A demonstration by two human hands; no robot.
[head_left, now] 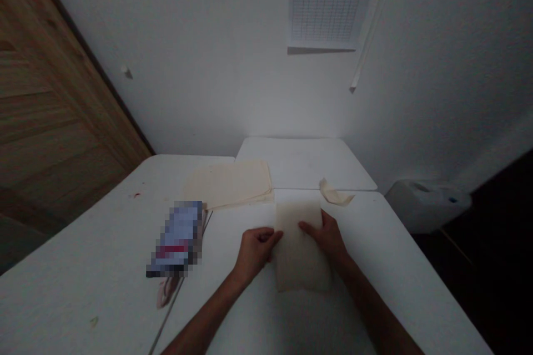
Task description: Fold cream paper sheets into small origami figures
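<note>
A folded piece of cream-coloured cloth (303, 260) is held just over the white table in front of me. My left hand (257, 249) pinches its left edge between thumb and fingers. On the opposite side, my right hand (328, 234) grips the right edge, its thumb lying on the upper face and its fingers mostly hidden behind. Beyond my left hand lies a flat stack of similar cream cloth (233, 183). A narrow, curled cream strip (334, 195) rests on the table past my right hand.
White tables (108, 244) stand joined, with a seam left of my hands. A pixelated phone-like object (177, 238) lies there on a pinkish strap (166, 291). A printed sheet (328, 11) hangs on the wall. A pale plastic container (425, 205) stands right, beyond the table edge.
</note>
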